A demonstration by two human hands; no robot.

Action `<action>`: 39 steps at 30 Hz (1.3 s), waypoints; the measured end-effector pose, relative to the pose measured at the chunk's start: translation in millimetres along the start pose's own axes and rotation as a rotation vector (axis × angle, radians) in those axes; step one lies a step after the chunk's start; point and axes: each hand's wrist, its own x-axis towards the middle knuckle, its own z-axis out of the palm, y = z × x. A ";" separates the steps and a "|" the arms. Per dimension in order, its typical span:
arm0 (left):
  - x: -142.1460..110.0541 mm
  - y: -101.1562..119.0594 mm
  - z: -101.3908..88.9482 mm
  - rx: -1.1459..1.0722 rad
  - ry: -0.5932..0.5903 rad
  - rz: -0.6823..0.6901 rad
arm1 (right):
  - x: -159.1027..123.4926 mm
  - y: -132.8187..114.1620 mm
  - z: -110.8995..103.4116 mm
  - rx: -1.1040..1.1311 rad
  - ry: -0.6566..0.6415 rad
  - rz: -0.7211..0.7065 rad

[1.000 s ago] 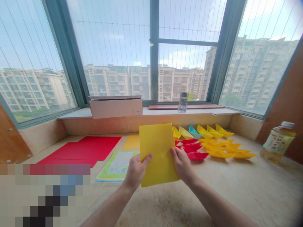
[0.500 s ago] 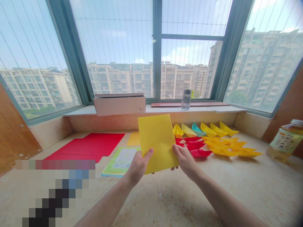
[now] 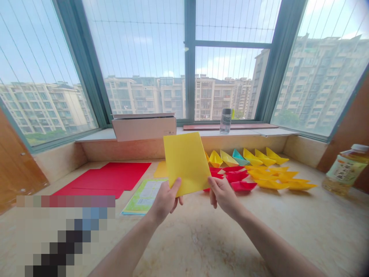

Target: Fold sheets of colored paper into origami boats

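A yellow sheet of paper (image 3: 187, 163), seemingly folded, is held up above the counter, tilted a little to the left. My left hand (image 3: 167, 198) grips its lower left corner, thumb on the front and fingers behind. At the lower right corner, my right hand (image 3: 220, 188) pinches the paper between thumb and curled fingers. Behind and to the right stand rows of folded paper boats: yellow ones (image 3: 271, 184), red ones (image 3: 236, 176) and a teal one (image 3: 239, 157). The paper hides part of the leftmost boats.
Red paper sheets (image 3: 115, 177) lie at the left, beside a green printed packet (image 3: 141, 198) and a yellow sheet (image 3: 160, 169). A white box (image 3: 144, 129) and a clear bottle (image 3: 225, 121) stand on the windowsill. A large drink bottle (image 3: 346, 171) is at the right. A blurred patch covers the lower left.
The yellow paper has risen slightly and shifted left. My hands now hold it nearer its lower corners, and more of my fingers show below it.
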 end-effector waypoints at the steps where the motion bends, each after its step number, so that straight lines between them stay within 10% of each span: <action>1: 0.2 0.1 0.0 -0.006 0.003 -0.003 | -0.3 1.0 -0.2 -0.021 0.006 -0.013; 20: -3.9 -1.2 -0.4 -0.018 -0.150 -0.034 | 8.6 5.6 -12.4 0.149 0.013 -0.020; 25: -3.6 5.8 -11.8 -0.040 -0.344 -0.067 | 7.0 0.3 -16.4 0.218 0.022 -0.053; 32: 16.2 2.0 -30.4 -0.225 -0.012 -0.015 | 15.4 4.5 -5.4 -0.068 -0.242 0.087; 39: 22.8 -29.2 -30.9 0.521 0.213 -0.085 | 158.6 -23.0 -106.2 -0.672 0.446 -0.039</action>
